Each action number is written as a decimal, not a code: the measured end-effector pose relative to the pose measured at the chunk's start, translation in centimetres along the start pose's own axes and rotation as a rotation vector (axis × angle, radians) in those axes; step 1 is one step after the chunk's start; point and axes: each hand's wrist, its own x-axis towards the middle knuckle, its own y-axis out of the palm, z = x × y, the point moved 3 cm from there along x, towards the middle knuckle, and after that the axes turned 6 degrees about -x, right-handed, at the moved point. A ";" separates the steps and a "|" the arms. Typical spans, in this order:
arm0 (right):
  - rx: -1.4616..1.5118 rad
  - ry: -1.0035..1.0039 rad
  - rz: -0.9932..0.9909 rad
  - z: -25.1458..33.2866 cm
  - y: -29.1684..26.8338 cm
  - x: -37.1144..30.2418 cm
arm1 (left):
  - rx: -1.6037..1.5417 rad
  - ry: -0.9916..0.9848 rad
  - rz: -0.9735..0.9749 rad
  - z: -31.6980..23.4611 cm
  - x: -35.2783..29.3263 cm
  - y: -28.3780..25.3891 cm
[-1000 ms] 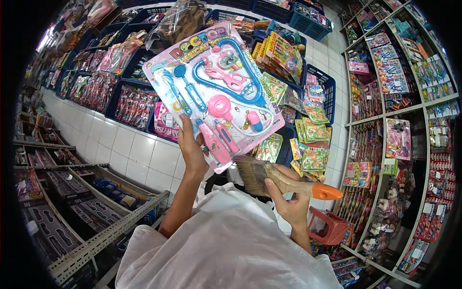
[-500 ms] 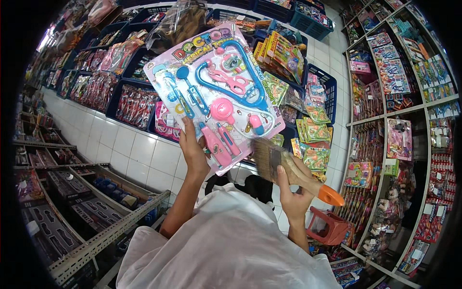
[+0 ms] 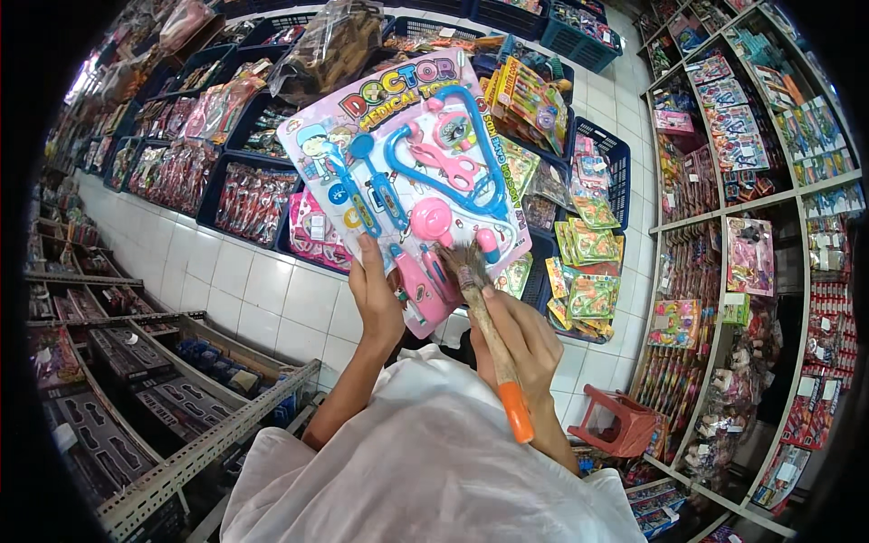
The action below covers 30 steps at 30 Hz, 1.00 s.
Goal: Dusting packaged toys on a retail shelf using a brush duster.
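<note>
A toy doctor set (image 3: pixel 362 113) on a pink card, with blue and pink plastic pieces under clear wrapping, is tilted in front of me. My left hand (image 3: pixel 377 294) grips its lower left edge, thumb on the front and fingers behind. A wide paintbrush (image 3: pixel 496 348) with an orange handle tip is in my right hand (image 3: pixel 529 339), the fingers wrapped round the wooden handle. Its bristles lie against the lower part of the pack, by the pink round piece and the pink syringe-like piece.
Blue baskets (image 3: pixel 210 195) full of packaged toys stand beyond the pack on white tiles (image 3: pixel 272 294). Tall shelves (image 3: pixel 665 226) of toys rise at the right. A red stool (image 3: pixel 620 421) is by them. Metal racks (image 3: pixel 208 443) with boxes stand at the lower left.
My right hand has moved left and turned the brush, so the bristles now meet the pack's front. The pack has shifted slightly right and turned a little.
</note>
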 end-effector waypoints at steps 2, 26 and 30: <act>0.020 -0.021 0.008 -0.1 0.1 -0.1 | -0.066 0.092 -0.162 -1.2 -0.1 0.7; -0.102 0.014 0.139 -1.0 -1.2 -0.4 | -0.131 -0.014 -0.030 -1.3 3.4 -2.5; -0.106 0.015 0.130 -1.7 -1.3 -0.7 | -0.117 -0.006 -0.043 -0.9 3.9 -2.9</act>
